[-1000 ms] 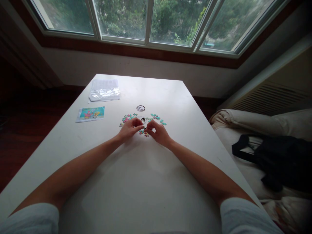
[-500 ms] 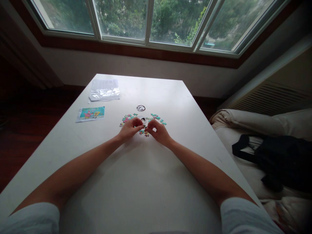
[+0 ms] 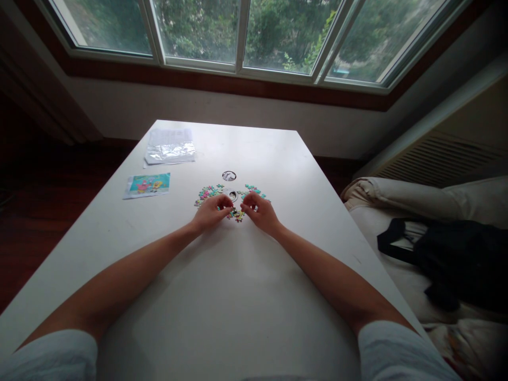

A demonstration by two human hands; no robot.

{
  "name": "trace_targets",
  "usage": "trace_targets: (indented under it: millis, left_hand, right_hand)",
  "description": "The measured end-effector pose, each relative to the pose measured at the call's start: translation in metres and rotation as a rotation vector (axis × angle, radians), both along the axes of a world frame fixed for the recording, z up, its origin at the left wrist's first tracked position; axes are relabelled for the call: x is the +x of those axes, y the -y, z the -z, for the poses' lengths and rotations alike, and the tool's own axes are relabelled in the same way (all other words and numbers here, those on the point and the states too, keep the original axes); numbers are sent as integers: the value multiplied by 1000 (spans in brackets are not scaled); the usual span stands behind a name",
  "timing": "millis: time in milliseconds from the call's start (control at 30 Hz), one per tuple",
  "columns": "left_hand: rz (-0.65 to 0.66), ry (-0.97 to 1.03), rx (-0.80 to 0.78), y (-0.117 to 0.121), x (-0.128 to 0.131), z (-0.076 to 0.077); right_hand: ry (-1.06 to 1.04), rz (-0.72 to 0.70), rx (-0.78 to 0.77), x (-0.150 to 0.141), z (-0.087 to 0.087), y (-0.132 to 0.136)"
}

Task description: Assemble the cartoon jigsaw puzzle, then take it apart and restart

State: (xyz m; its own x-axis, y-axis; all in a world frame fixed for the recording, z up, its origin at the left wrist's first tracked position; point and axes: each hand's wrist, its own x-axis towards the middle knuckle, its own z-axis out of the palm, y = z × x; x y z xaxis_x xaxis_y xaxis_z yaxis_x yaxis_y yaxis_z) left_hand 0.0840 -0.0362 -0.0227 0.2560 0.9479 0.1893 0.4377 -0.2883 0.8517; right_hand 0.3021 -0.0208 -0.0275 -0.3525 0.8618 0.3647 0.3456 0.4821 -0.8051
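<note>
My left hand point(image 3: 214, 210) is closed in a pinch on a small dark jigsaw piece point(image 3: 234, 210) at its fingertips. Across a small gap, my right hand point(image 3: 261, 212) has thumb and forefinger pinched together; what they hold, if anything, is too small to make out. Loose jigsaw pieces point(image 3: 207, 192) in pink, green and yellow lie behind my left hand. More teal pieces point(image 3: 251, 188) are spread behind the right one. A few yellowish pieces point(image 3: 238, 217) rest on the table below the gap. Between the two groups sits a round black-and-white item point(image 3: 233, 196), partly hidden by my fingers.
A second round black-and-white item point(image 3: 229, 176) lies farther back on the white table point(image 3: 238, 296). To the left are a cartoon picture card point(image 3: 150, 184) and a clear plastic packet with papers point(image 3: 170, 147). Beside the table's right edge, a dark bag point(image 3: 460, 259) rests on a pale sofa point(image 3: 369, 211).
My right hand has moved slightly right and away from the left, widening the gap between the fingertips. The left hand has barely moved.
</note>
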Motion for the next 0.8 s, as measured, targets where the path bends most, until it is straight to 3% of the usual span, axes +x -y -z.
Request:
trace_targets:
  millis: [300,600,800]
  left_hand:
    - [1,-192,-8,6,4,-2]
    - [-12,-389,149,11,7,-4]
    - [189,-583,378,19,13,-11]
  right_hand:
    - [35,0,7,1,1,-1]
    - [82,5,5,2,-1,-3]
    - [-4,207,-11,9,-4,-8]
